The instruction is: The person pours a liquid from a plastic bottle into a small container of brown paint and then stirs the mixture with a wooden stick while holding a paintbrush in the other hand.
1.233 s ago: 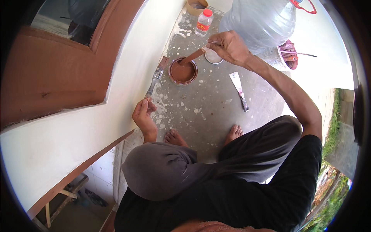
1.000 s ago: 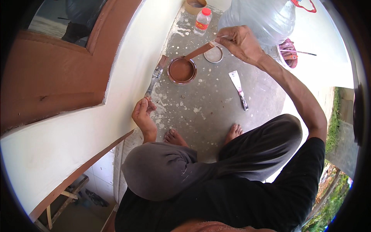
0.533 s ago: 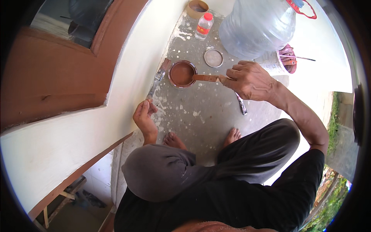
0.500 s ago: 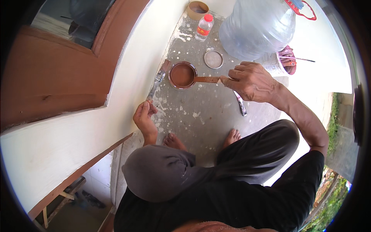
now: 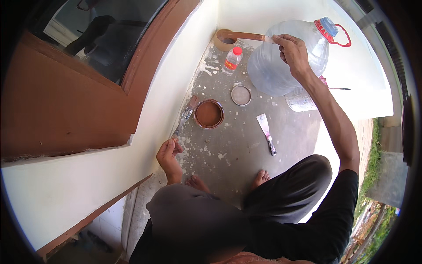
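My left hand point(image 5: 170, 160) pinches the handle end of a paintbrush point(image 5: 185, 115); its brown-stained bristles lie close to the wall, left of the paint can. The open paint can point(image 5: 209, 127) stands on the floor with brown paint inside. Raised at the far side, my right hand point(image 5: 291, 53) grips the pale end of a flat stirring stick point(image 5: 248, 36) coated in brown paint. The stick's far end appears over a tan tub point(image 5: 218, 44); I cannot tell whether it touches it.
A round lid point(image 5: 241, 95) and a scraper point(image 5: 266, 134) lie right of the can. A small red-capped bottle point(image 5: 231, 65), a large clear water jug point(image 5: 268, 66) and a white bucket point(image 5: 300, 100) stand beyond. A cream wall point(image 5: 162, 83) with a brown-framed window borders the left.
My right hand has lifted the stirring stick out of the paint can and carried it away toward the tan tub. The left hand keeps the brush beside the can. The view has shifted.
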Demonstrator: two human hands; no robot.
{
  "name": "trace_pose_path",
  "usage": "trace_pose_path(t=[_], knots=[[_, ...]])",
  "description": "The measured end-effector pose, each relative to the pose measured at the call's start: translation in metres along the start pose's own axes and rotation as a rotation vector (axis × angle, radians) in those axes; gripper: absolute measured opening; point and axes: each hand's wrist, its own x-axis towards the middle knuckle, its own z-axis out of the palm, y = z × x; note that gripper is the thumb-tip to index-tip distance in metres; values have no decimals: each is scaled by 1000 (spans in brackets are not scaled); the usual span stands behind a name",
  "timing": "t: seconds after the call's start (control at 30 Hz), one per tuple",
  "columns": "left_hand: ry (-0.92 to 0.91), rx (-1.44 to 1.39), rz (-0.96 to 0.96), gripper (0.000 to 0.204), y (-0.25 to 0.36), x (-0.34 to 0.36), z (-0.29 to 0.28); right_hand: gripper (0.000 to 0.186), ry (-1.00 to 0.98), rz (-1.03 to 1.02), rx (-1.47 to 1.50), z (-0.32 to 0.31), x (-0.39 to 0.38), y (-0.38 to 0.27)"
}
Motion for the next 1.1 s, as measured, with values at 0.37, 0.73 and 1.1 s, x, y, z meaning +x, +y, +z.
trace_pose_path(t=[0.37,0.73,1.1], knots=[[1,-33,-21,20,0,3,-1,25,291,-84,-704,110,118,36],[7,-7,-53,20,-3,-1,3,25,204,-69,-807,111,161,95],[-33,-20,-62,20,-7,0,7,30,-123,-85,-1075,102,185,115]])
